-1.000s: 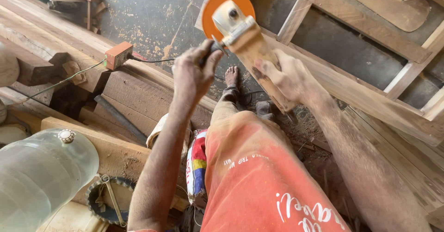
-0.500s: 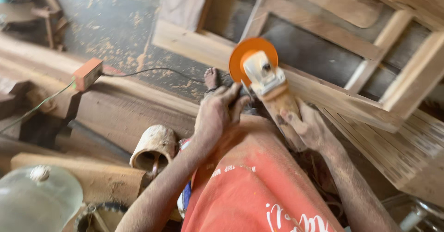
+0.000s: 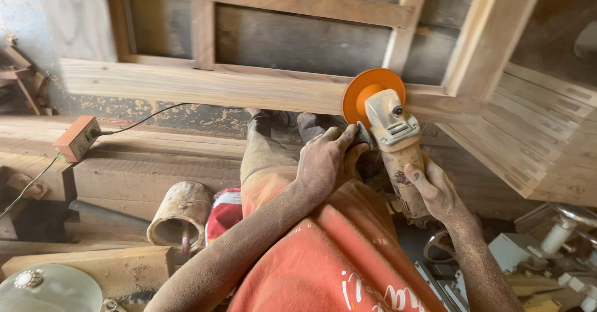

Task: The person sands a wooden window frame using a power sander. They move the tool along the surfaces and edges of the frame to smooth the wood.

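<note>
Left hand [image 3: 323, 163]: dusty, fingers curled narrow around something at the side of the angle grinder [image 3: 395, 144]; what it grips is hidden behind the fingers. Right hand [image 3: 435, 191]: closed around the grinder's dust-caked body, thumb laid along it. The grinder is held in the air over the person's lap in orange shorts [image 3: 323, 250], head up, in front of the lower rail of the wooden frame [image 3: 249, 88]. Its gear head is pale metal; behind it sits a round, smooth orange disc [image 3: 367, 88].

Left to right:

Far left, an orange box-shaped socket block [image 3: 78, 138] rests on a stack of rough-sawn planks [image 3: 155, 156], with a thin black cable [image 3: 143, 118] running off it to the right. The planks are coarse and dusted with sawdust.

Bottom left corner, the domed top of a clear plastic container [image 3: 50, 290] with a white cap; contents cannot be told.

Beside the left forearm, a stub of hollow cylinder [image 3: 180, 215], crusted beige, lies on its side with the open mouth toward the camera; the interior is dark and nothing shows in it. Just right of it, a red and white woven sack [image 3: 224, 209].

Centre, the frame: planed pale timber, straight rails and uprights with dark panels between.

Right, a slatted timber piece [image 3: 528, 144] with stepped edges. Bottom right, white metal machine parts [image 3: 547, 250], dusty, kind not clear.
</note>
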